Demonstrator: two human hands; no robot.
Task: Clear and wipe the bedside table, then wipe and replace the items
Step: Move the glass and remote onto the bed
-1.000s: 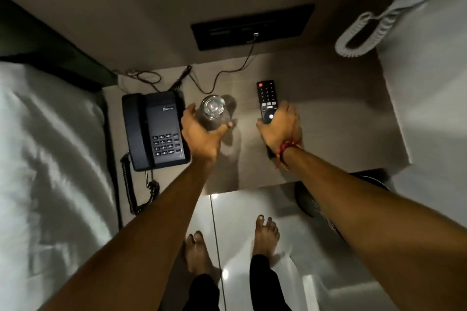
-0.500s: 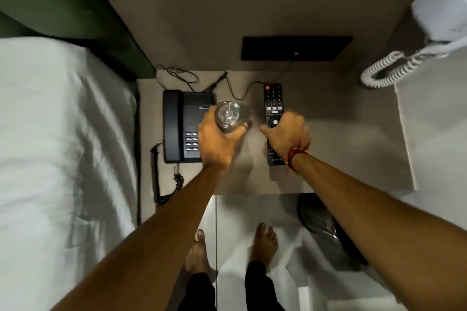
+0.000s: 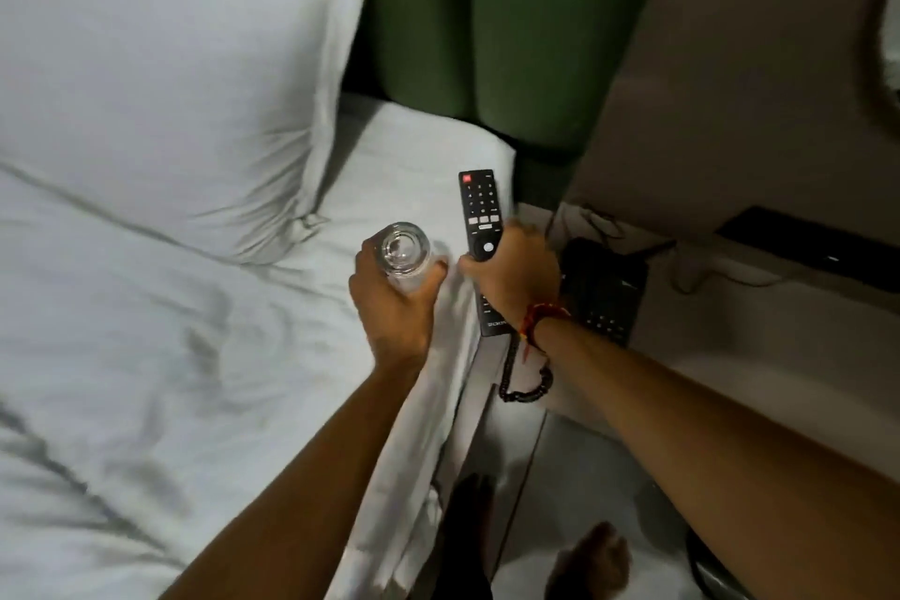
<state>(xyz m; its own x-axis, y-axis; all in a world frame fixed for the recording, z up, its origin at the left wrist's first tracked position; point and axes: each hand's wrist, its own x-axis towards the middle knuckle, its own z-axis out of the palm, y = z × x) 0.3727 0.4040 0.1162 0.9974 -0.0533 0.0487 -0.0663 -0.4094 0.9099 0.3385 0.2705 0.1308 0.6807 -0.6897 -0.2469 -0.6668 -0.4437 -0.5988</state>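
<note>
My left hand (image 3: 395,302) grips a clear drinking glass (image 3: 402,251) and holds it over the edge of the white bed (image 3: 195,356). My right hand (image 3: 515,275) grips a black TV remote (image 3: 481,210) around its lower half, its top pointing away from me, above the gap between bed and table. The bedside table (image 3: 706,356) lies to the right, with a black telephone (image 3: 606,292) on it, partly hidden behind my right wrist. The phone's coiled cord (image 3: 523,380) hangs over the table's left edge.
A white pillow (image 3: 170,78) lies at the head of the bed against a green headboard (image 3: 482,24). Thin cables (image 3: 599,222) and a dark wall panel (image 3: 818,253) sit behind the table. A dark bin (image 3: 706,565) stands on the floor at lower right, near my foot (image 3: 584,560).
Both hands lifted the glass and the remote off the bedside table and carried them left, over the bed's edge. The view swung left toward the bed and pillow.
</note>
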